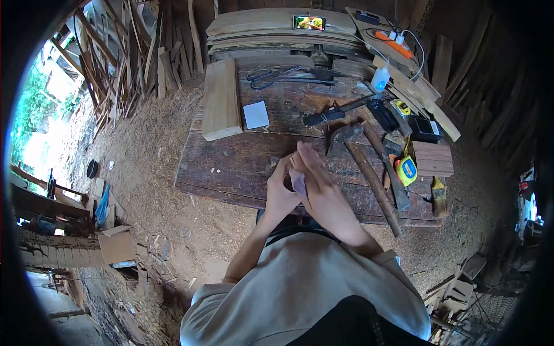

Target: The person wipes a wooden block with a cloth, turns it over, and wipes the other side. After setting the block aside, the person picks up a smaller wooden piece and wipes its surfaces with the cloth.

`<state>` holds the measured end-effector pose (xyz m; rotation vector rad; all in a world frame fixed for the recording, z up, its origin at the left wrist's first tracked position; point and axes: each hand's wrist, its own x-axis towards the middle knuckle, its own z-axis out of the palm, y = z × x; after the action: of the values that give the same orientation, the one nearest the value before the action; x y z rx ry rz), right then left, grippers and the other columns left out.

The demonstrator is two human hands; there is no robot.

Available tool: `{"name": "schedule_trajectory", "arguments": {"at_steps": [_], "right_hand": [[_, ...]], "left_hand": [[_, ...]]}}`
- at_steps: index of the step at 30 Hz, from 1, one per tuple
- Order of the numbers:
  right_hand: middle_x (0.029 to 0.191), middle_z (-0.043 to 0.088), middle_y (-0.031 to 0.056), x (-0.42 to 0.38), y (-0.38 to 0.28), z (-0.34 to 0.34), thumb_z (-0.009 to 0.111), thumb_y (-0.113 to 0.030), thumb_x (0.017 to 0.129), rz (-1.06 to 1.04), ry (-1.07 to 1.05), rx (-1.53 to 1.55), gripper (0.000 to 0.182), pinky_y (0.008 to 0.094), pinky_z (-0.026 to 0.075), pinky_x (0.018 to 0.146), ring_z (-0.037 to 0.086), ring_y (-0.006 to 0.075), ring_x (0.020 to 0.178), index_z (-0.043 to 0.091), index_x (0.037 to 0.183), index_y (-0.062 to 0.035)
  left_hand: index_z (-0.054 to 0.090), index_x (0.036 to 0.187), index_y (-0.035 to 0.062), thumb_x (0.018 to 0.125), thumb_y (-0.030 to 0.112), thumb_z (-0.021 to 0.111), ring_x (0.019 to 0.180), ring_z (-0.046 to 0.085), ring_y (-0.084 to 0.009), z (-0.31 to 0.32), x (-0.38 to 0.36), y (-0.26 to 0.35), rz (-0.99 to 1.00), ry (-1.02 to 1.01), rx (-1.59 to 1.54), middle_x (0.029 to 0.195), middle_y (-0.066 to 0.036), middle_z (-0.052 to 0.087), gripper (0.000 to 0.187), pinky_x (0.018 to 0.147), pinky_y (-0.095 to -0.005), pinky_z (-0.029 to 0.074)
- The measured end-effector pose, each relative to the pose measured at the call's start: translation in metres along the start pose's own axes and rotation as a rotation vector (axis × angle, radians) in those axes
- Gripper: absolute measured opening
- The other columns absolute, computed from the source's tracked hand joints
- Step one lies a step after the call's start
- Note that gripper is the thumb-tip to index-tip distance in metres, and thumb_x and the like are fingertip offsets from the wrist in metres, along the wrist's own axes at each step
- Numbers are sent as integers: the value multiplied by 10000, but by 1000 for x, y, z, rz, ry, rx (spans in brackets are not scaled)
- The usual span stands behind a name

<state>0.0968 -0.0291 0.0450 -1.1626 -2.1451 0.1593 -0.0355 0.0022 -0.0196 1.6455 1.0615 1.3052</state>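
Observation:
Both hands meet above the front edge of the dark wooden workbench (pixel 231 167). My left hand (pixel 281 193) is curled around a small purplish-grey piece (pixel 299 183), which looks like folded paper or cloth. My right hand (pixel 320 187) presses against it from the other side, its fingers together and pointing away from me. A hammer with a wooden handle (pixel 372 181) lies just right of my hands. Beyond them are a white square card (pixel 255 115) and a thick wooden board (pixel 220 101).
Scissors (pixel 262 78), a glue bottle (pixel 380 79), a yellow tape measure (pixel 406 170), a brush (pixel 440 199) and a wood block (pixel 433 159) lie on the bench. A phone (pixel 309 23) stands on stacked planks (pixel 254 26) behind. Wood shavings cover the floor.

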Motion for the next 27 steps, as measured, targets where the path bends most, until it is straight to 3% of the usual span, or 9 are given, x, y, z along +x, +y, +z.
{"name": "schedule_trajectory", "arguments": {"at_steps": [2, 6, 8, 12, 14, 18, 23, 27], "right_hand": [[1490, 360, 325, -8, -3, -3, 598, -70, 890, -14, 9, -52, 535, 460, 358, 1150, 363, 425, 1415, 440, 1348, 156], [1497, 356, 314, -10, 2, -3, 591, -82, 906, 54, -1, 47, 519, 463, 389, 1124, 375, 419, 1410, 451, 1354, 139], [1500, 353, 312, 1, 10, 1, 589, -83, 910, 90, -5, 82, 515, 464, 397, 1117, 378, 418, 1407, 452, 1357, 135], [1513, 335, 305, 16, 12, 9, 578, -61, 898, 99, -11, 176, 525, 469, 403, 1111, 373, 418, 1410, 446, 1368, 130], [1515, 339, 293, 10, 7, 15, 591, -60, 875, -17, 55, -53, 567, 479, 385, 1128, 385, 424, 1402, 430, 1387, 124], [1506, 353, 291, -8, -2, 7, 606, -42, 841, -8, 58, 0, 602, 485, 364, 1147, 387, 425, 1400, 420, 1389, 123], [1501, 358, 296, 10, 15, 7, 586, -32, 855, 39, 29, 44, 574, 462, 372, 1145, 396, 424, 1393, 424, 1380, 132], [1500, 359, 299, 17, 12, 13, 580, -45, 881, 35, 7, 40, 554, 440, 376, 1142, 388, 420, 1399, 422, 1383, 130]], "left_hand": [[505, 1314, -8, 743, 71, 798, 1140, 611, -183, 4, 1, -6, -106, 40, -195, 1205, -136, 632, 647, 982, -325, 474], [498, 1322, -6, 745, 77, 804, 1145, 610, -189, 4, 1, -6, -65, 12, -218, 1201, -141, 634, 659, 988, -326, 470], [492, 1330, -5, 749, 77, 805, 1151, 607, -189, 0, 0, 0, -39, -36, -47, 1198, -142, 637, 664, 991, -326, 469], [490, 1331, -7, 759, 75, 792, 1152, 606, -184, -1, 1, 2, -25, 3, -122, 1192, -147, 640, 652, 988, -319, 468], [496, 1325, -8, 774, 74, 772, 1145, 606, -179, -1, 1, 2, -84, 75, -47, 1185, -155, 639, 622, 983, -312, 467], [503, 1316, -11, 784, 74, 759, 1129, 610, -179, -2, 4, -5, -159, 82, -237, 1174, -159, 639, 596, 978, -316, 468], [504, 1301, -19, 764, 60, 778, 1092, 614, -187, 1, -1, -7, 17, -35, -49, 1143, -142, 640, 608, 968, -318, 468], [496, 1297, -18, 758, 50, 783, 1091, 610, -191, -3, 1, -3, -12, 6, -105, 1145, -145, 640, 614, 969, -316, 467]]}}
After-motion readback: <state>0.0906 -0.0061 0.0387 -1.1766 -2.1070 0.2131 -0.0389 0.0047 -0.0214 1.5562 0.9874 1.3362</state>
